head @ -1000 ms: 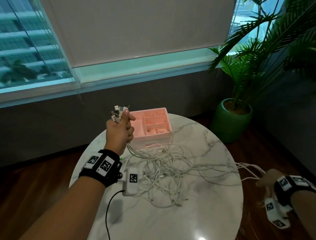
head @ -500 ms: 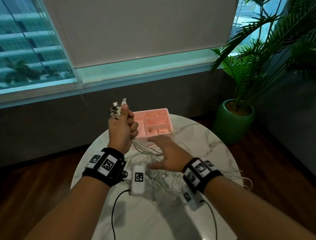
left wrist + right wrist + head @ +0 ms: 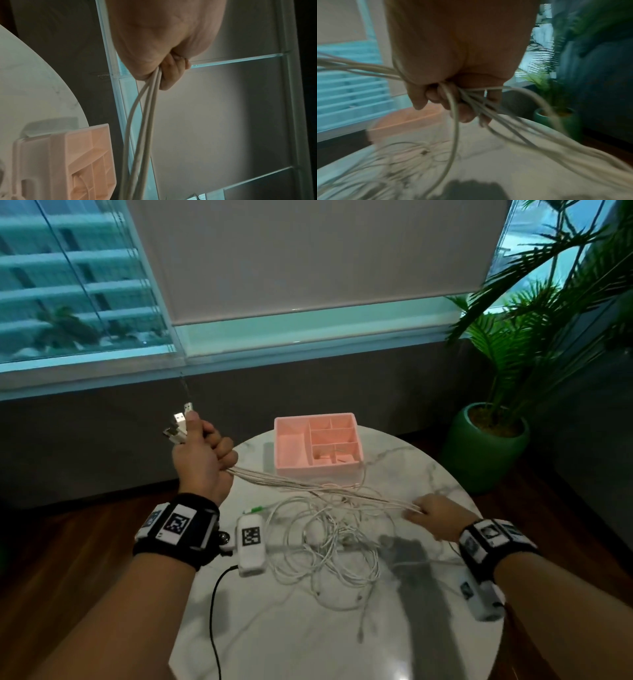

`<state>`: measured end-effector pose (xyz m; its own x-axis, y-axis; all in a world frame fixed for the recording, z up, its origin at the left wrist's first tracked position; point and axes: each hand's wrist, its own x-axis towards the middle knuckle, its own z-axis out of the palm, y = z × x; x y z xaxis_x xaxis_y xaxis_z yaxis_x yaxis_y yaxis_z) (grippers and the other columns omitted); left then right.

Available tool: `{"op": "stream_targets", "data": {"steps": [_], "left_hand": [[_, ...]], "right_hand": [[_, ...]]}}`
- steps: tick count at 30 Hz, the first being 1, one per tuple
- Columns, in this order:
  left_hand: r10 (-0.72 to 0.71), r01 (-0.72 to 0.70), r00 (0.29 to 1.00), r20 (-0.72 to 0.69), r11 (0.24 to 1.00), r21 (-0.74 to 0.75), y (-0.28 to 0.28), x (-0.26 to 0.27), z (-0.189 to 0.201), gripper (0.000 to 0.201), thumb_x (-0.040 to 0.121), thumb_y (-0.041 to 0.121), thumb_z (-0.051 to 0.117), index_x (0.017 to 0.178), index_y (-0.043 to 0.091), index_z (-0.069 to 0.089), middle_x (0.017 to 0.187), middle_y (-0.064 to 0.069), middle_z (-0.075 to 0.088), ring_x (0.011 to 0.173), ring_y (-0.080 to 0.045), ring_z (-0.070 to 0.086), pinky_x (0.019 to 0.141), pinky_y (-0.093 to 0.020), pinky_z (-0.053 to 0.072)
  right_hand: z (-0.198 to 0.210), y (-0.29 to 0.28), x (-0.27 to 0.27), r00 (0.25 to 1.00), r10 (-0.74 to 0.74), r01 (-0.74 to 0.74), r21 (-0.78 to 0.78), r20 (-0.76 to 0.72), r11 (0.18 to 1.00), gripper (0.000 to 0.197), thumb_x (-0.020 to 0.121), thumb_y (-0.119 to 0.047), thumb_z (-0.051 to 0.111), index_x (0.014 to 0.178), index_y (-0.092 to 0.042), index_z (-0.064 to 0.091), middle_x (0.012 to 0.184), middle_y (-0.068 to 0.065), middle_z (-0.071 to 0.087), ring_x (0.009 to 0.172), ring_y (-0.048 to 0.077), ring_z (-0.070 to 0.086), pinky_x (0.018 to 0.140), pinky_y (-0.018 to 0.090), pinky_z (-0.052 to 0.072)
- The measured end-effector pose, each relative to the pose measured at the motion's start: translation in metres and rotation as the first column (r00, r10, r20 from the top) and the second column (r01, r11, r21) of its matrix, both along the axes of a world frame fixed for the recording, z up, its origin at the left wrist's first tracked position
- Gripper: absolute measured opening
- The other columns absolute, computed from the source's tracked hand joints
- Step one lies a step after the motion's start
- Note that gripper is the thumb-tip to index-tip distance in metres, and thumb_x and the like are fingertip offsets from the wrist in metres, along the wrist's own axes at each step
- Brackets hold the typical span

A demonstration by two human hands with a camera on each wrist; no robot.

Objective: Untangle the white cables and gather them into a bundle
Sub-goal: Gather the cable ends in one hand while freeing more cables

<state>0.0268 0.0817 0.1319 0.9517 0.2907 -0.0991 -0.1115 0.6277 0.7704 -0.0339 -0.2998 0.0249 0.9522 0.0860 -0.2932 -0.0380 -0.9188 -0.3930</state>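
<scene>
Several white cables (image 3: pixel 329 542) lie in a loose tangle on the round marble table (image 3: pixel 308 628). My left hand (image 3: pixel 202 453) is raised at the table's left edge and grips the plug ends, with USB plugs (image 3: pixel 180 422) sticking out above the fist. From that fist the strands (image 3: pixel 308 484) run taut to my right hand (image 3: pixel 431 515), which grips them over the right side of the table. In the left wrist view the cables (image 3: pixel 147 108) drop from the curled fingers (image 3: pixel 171 73). In the blurred right wrist view the strands (image 3: pixel 471 102) pass through the closed fingers (image 3: pixel 465 112).
A pink compartment organiser (image 3: pixel 317 443) stands at the far side of the table, just beyond the taut strands. A potted palm in a green pot (image 3: pixel 486 446) stands on the floor at the right. A black lead (image 3: pixel 214 611) hangs from my left wrist device.
My right hand reached from off the table's right edge in towards my left fist, took hold of the strands and has drawn them out to the right. The left hand kept its grip.
</scene>
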Motion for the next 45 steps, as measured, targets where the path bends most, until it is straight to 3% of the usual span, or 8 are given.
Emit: {"op": "stream_targets", "data": {"steps": [8,13,19,27,30,33,40,45], "left_hand": [[-0.118,0.122,0.992,-0.033,0.983,0.140,-0.026,-0.005,-0.021,0.045,0.105,0.041,0.049,0.067,0.019,0.046,0.053,0.007,0.027,0.042,-0.005,0.019,0.038,-0.018,0.015],[-0.220,0.253,0.963,-0.154,0.937,0.241,-0.039,-0.014,-0.049,0.041,0.105,0.039,0.052,0.071,0.016,0.047,0.053,0.006,0.028,0.040,-0.006,0.021,0.037,-0.018,0.017],[-0.230,0.322,0.931,-0.284,0.882,0.343,-0.036,-0.035,-0.092,0.041,0.099,0.028,0.065,0.069,0.023,0.037,0.054,0.005,0.023,0.041,-0.009,0.019,0.038,-0.019,0.017],[-0.041,0.192,0.883,-0.468,0.941,0.280,0.004,-0.041,-0.129,0.026,0.100,0.021,0.061,0.080,0.020,0.045,0.054,0.003,0.031,0.035,-0.008,0.025,0.038,-0.016,0.019],[-0.023,0.159,0.889,-0.457,0.952,0.261,0.014,-0.041,-0.130,0.032,0.101,0.027,0.061,0.075,0.022,0.043,0.052,0.004,0.031,0.035,-0.007,0.025,0.036,-0.016,0.018],[-0.036,0.159,0.898,-0.438,0.956,0.246,0.018,-0.042,-0.130,0.036,0.101,0.032,0.060,0.072,0.023,0.041,0.049,0.007,0.030,0.036,-0.007,0.023,0.035,-0.016,0.018],[-0.074,0.217,0.902,-0.425,0.929,0.299,0.010,-0.039,-0.137,0.042,0.101,0.034,0.060,0.068,0.023,0.037,0.053,0.005,0.029,0.039,-0.008,0.022,0.038,-0.017,0.017],[-0.055,0.206,0.902,-0.428,0.926,0.315,0.007,-0.034,-0.143,0.044,0.100,0.034,0.063,0.066,0.022,0.037,0.054,0.003,0.028,0.038,-0.010,0.023,0.040,-0.017,0.019]], "right_hand": [[0.032,-0.085,-0.024,0.916,-0.400,0.397,0.196,-0.028,0.897,0.044,0.089,-0.044,0.070,0.070,-0.005,0.069,0.060,0.010,0.070,0.058,0.026,0.063,0.063,0.036,0.048],[0.061,-0.107,-0.024,0.853,-0.506,0.480,0.193,0.124,0.856,0.044,0.080,-0.046,0.079,0.059,-0.011,0.060,0.050,0.006,0.053,0.052,0.023,0.052,0.056,0.034,0.040],[0.015,-0.107,-0.037,0.941,-0.337,0.333,-0.126,-0.013,0.934,0.042,0.090,-0.052,0.065,0.069,-0.016,0.065,0.070,0.006,0.064,0.068,0.021,0.062,0.062,0.035,0.048],[-0.083,-0.065,-0.061,0.890,-0.310,0.225,-0.269,-0.335,0.936,0.038,0.089,-0.059,0.060,0.075,-0.024,0.063,0.075,-0.007,0.062,0.076,0.013,0.062,0.067,0.027,0.044],[-0.075,-0.050,-0.042,0.867,-0.248,0.108,-0.322,-0.432,0.941,0.041,0.073,-0.063,0.068,0.077,-0.022,0.067,0.076,-0.006,0.064,0.077,0.015,0.065,0.066,0.025,0.047],[-0.056,-0.027,-0.009,0.855,-0.067,-0.118,-0.317,-0.515,0.941,0.076,0.043,-0.075,0.071,0.096,-0.020,0.074,0.093,-0.003,0.072,0.090,0.018,0.069,0.081,0.031,0.056],[-0.001,0.080,0.060,0.978,0.180,-0.180,0.013,-0.107,0.984,0.010,0.088,-0.027,0.067,0.098,-0.025,0.066,0.105,0.000,0.067,0.099,0.019,0.063,0.091,0.033,0.050],[-0.025,0.152,0.071,0.949,0.314,-0.313,-0.109,-0.012,0.943,0.021,0.093,-0.025,0.057,0.109,-0.021,0.070,0.121,0.005,0.056,0.116,0.026,0.052,0.097,0.037,0.045]]}}
